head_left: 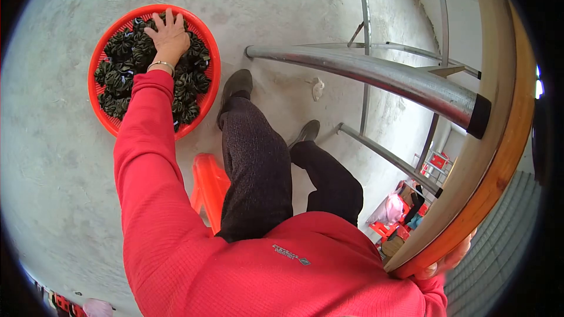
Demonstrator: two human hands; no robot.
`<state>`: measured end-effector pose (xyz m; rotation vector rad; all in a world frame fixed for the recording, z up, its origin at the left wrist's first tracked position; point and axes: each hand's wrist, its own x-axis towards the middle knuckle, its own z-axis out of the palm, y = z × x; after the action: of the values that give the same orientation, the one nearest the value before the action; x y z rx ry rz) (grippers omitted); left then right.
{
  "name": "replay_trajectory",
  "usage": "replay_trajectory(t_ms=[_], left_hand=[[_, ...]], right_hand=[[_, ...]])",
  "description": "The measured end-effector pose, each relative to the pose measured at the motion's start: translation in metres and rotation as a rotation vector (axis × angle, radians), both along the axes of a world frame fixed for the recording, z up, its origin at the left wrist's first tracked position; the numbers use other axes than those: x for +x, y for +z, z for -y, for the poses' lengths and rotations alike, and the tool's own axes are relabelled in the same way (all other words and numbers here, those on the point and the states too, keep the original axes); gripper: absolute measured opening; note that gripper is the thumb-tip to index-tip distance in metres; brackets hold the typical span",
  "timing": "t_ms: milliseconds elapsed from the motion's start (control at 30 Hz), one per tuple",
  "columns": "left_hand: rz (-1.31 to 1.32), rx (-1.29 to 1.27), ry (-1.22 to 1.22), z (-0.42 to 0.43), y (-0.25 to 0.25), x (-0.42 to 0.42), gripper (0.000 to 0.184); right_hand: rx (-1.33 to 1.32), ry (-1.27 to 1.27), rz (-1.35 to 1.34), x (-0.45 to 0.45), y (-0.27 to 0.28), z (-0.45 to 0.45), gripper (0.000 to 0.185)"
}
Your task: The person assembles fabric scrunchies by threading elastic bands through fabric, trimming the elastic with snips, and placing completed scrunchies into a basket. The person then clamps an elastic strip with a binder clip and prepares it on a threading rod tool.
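A red plastic basket [214, 76] stands on the floor at upper left, filled with dark green-black gathered bundles [120, 82], some showing small white tag-like bits. Their exact kind is unclear. My left hand [170, 38], with a bracelet at the wrist, lies on the bundles near the basket's far side. Its fingers are spread, and no bundle is visibly gripped. At lower right, my right hand [455, 255] is at the wooden table's edge [470, 214]. The table hides most of it, so what its fingers do cannot be made out.
Metal table legs [376, 73] reach across the floor right of my feet. A red plastic stool [208, 188] is beside my thigh. Red stools with piled items [399, 211] stand beyond the table legs. A small pale scrap [318, 88] lies on the concrete floor.
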<state>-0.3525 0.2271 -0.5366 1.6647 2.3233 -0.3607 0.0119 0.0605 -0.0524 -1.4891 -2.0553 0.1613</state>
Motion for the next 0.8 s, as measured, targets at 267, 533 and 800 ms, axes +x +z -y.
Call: replay_trajectory(t_ms=[267, 533, 800], left_hand=[[0.339, -0.15, 0.195, 0.013, -0.041, -0.046, 0.07], [0.239, 0.373, 0.192, 0.03, -0.001, 0.015, 0.045], [1.376, 0.522, 0.322, 0.229, 0.094, 0.153, 0.033]], right_hand=[[-0.208, -0.028, 0.212, 0.008, 0.023, 0.008, 0.087], [-0.12, 0.297, 0.274, 0.006, 0.01, -0.023, 0.071], [-0.072, 0.375, 0.364, -0.012, 0.019, -0.034, 0.061]])
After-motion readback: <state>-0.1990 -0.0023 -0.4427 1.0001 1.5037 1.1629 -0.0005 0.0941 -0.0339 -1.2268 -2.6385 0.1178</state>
